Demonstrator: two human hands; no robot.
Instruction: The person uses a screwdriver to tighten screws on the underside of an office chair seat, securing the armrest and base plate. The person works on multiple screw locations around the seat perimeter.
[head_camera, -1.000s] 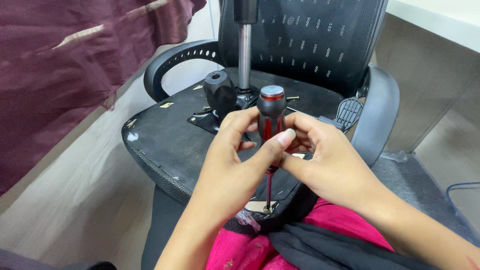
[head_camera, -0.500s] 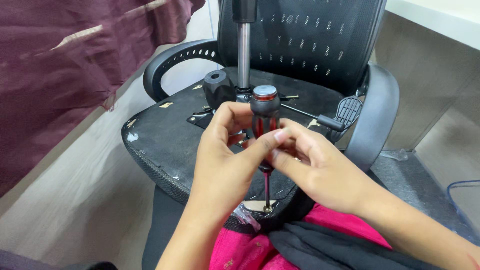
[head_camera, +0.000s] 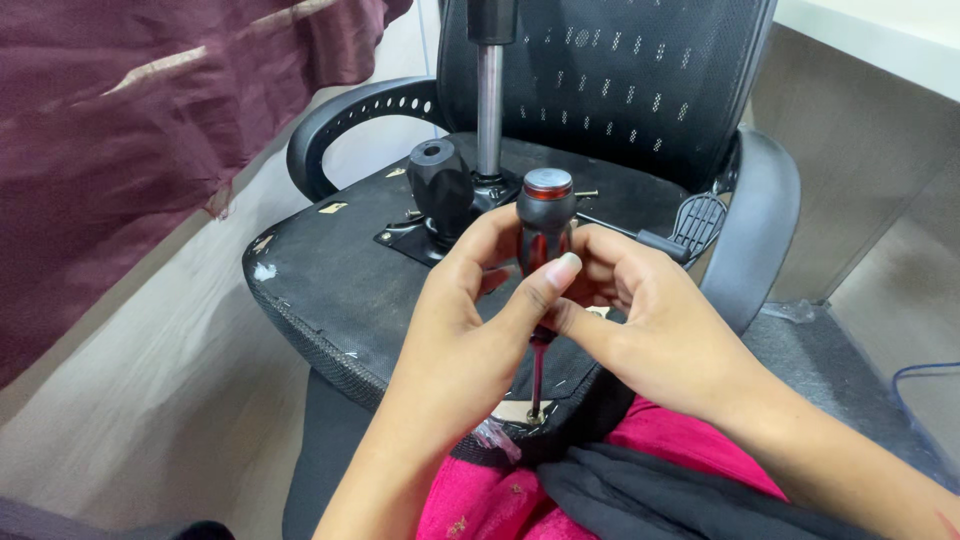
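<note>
A screwdriver (head_camera: 545, 215) with a black and red handle stands upright, its thin shaft reaching down to a screw (head_camera: 535, 413) near the front edge of an upturned office chair seat (head_camera: 340, 290). My left hand (head_camera: 465, 320) wraps the handle from the left, thumb laid across its front. My right hand (head_camera: 655, 320) grips the handle from the right, fingers curled behind it. Both hands touch each other around the handle.
The chair's metal gas cylinder (head_camera: 489, 105) rises from a black base plate, with a black knob (head_camera: 440, 185) beside it. Curved armrests (head_camera: 350, 120) flank the seat, and a mesh backrest (head_camera: 620, 80) stands behind. Maroon fabric (head_camera: 130, 130) hangs at left. Pink and black cloth (head_camera: 620, 480) lies below.
The screwdriver handle has shifted slightly and both hands have changed their grip around it, the left thumb now lying across the front. The tip stays on the screw.
</note>
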